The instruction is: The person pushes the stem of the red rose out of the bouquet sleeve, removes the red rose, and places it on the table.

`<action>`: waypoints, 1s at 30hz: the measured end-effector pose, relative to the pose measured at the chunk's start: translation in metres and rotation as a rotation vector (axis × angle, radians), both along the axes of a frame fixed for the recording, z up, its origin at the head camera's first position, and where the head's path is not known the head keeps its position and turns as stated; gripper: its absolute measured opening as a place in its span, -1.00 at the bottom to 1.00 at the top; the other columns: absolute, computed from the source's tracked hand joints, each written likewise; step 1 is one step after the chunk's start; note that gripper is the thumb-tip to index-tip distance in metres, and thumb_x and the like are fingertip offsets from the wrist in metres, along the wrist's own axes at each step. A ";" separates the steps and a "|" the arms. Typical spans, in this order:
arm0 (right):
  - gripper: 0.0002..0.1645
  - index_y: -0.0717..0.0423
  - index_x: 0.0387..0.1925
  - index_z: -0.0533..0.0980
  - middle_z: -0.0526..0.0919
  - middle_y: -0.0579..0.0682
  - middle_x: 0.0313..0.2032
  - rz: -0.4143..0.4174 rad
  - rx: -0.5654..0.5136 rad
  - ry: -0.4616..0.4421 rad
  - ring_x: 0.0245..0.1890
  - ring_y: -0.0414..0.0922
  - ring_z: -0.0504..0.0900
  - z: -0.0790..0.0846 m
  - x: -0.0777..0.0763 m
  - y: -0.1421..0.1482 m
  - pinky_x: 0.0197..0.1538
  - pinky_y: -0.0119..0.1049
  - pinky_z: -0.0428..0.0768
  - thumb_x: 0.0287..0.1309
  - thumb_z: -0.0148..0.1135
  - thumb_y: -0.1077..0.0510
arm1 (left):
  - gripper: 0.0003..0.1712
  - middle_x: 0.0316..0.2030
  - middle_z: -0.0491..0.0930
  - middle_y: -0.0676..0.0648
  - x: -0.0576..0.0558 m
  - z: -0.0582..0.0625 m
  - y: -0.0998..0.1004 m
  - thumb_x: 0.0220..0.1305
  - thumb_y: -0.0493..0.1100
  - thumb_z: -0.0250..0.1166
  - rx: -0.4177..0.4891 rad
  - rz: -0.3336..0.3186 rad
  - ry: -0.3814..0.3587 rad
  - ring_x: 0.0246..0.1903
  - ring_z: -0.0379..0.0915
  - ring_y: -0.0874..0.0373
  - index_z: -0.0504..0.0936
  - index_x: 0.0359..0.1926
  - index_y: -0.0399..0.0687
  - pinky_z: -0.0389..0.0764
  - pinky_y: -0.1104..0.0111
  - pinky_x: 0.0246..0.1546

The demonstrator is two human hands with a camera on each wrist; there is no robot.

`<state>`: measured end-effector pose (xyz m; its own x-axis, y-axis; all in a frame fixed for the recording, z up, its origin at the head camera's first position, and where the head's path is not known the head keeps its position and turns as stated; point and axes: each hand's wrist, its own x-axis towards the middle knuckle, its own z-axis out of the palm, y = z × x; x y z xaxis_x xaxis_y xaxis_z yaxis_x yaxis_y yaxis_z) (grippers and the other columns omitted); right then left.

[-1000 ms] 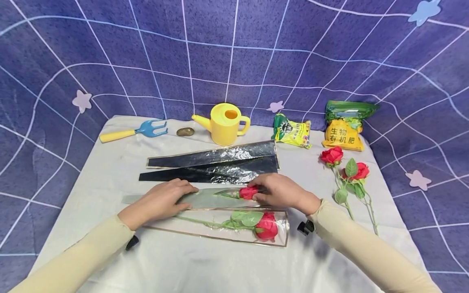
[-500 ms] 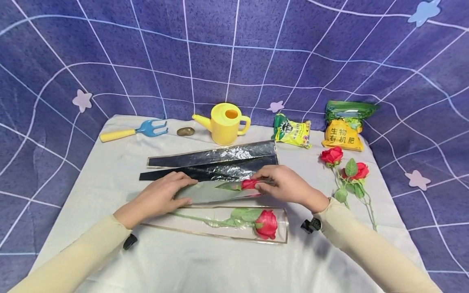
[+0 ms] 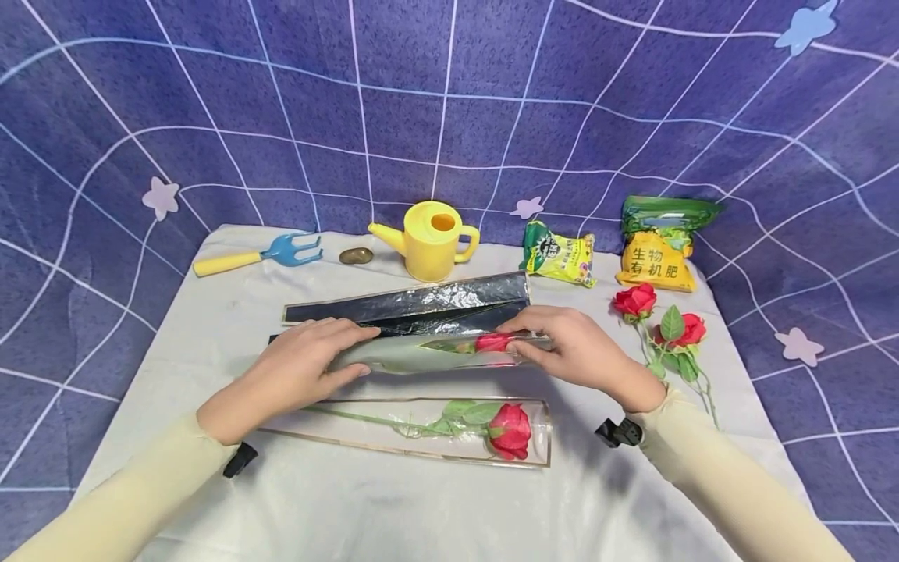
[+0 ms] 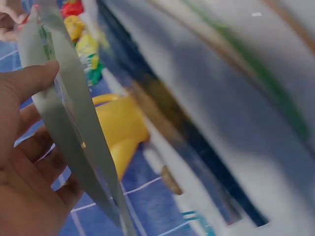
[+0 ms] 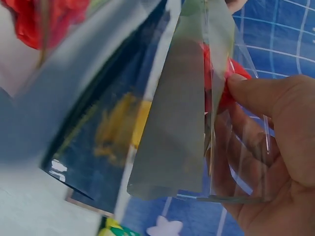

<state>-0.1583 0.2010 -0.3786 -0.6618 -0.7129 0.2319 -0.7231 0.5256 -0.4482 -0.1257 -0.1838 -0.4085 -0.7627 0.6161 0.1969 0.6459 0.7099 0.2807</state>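
Above the middle of the white-clothed surface point(image 3: 393, 507), left hand point(image 3: 302, 363): thumb on one face, fingers on the other, pinching the grey-backed sleeve point(image 3: 407, 356) along its narrower part. Probably steadies the limp film so it does not fold.

Right hand point(image 3: 583, 343): thumb and fingers pinch the red rose head point(image 3: 494, 343) at the sleeve's wide end. Whether the thumb bears on film or petals, cannot tell. Gripping at the head likely controls how far the flower sits along the sleeve.

Sleeve and rose lie crosswise between the hands, raised off the surface.

Just beyond, towards the far edge: black sleeves point(image 3: 407, 301) overlapping, wide ends rightward, presumably within easy reach. Nearer the person, a clear sleeve point(image 3: 421, 460) lies flat around another rose point(image 3: 511, 431), perhaps set apart as finished.

By the right edge, loose roses point(image 3: 635, 300), convenient to the right hand. Along the far edge, seemingly out of the way: fork, stone, watering can point(image 3: 430, 246), packets.
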 end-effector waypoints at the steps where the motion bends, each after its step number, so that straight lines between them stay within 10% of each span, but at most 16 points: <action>1: -0.71 -0.16 -0.04 0.58 0.59 -0.33 -0.14 -0.002 -0.005 0.017 -0.26 -0.38 0.53 0.003 0.001 0.001 -0.24 -0.29 0.51 0.18 0.25 0.01 | -0.40 -0.06 0.52 0.12 0.001 0.005 0.000 0.18 0.15 0.28 0.006 -0.002 0.008 -0.17 0.44 0.18 0.44 0.24 0.16 0.43 0.16 -0.11; 9: -0.69 -0.15 -0.04 0.59 0.57 -0.33 -0.12 0.025 -0.078 0.134 -0.21 -0.38 0.52 0.019 0.009 0.008 -0.24 -0.36 0.49 0.14 0.29 0.11 | -0.37 0.01 0.49 0.16 0.009 0.028 0.002 0.15 0.21 0.27 0.053 -0.013 0.018 -0.20 0.46 0.24 0.42 0.24 0.22 0.46 0.19 -0.17; 15: -0.63 -0.06 -0.07 0.61 0.60 -0.22 -0.14 0.095 -0.176 0.294 -0.20 -0.29 0.54 0.027 0.015 0.006 -0.23 -0.39 0.45 0.03 0.34 0.24 | -0.34 0.04 0.46 0.22 0.009 0.030 0.000 0.16 0.32 0.20 0.124 0.037 -0.248 -0.48 0.37 0.36 0.34 0.27 0.35 0.44 0.34 -0.37; 21: -0.61 0.01 -0.07 0.62 0.62 -0.13 -0.14 0.119 -0.220 0.377 -0.14 -0.17 0.56 0.032 0.015 0.005 -0.13 -0.30 0.45 -0.03 0.35 0.28 | -0.49 -0.11 0.56 0.28 0.003 0.025 0.000 0.17 0.21 0.25 0.271 0.007 -0.530 -0.18 0.48 0.35 0.46 0.15 0.35 0.48 0.29 -0.17; 30: -0.61 0.05 -0.18 0.65 0.62 0.01 -0.09 -0.054 -0.354 0.531 -0.04 0.05 0.50 0.040 0.020 -0.001 0.09 0.07 0.09 -0.19 0.43 0.26 | -0.62 -0.27 0.61 0.21 -0.003 0.028 0.009 0.13 0.10 0.34 0.417 0.093 -0.547 -0.24 0.52 0.28 0.55 0.00 0.30 0.50 0.24 -0.22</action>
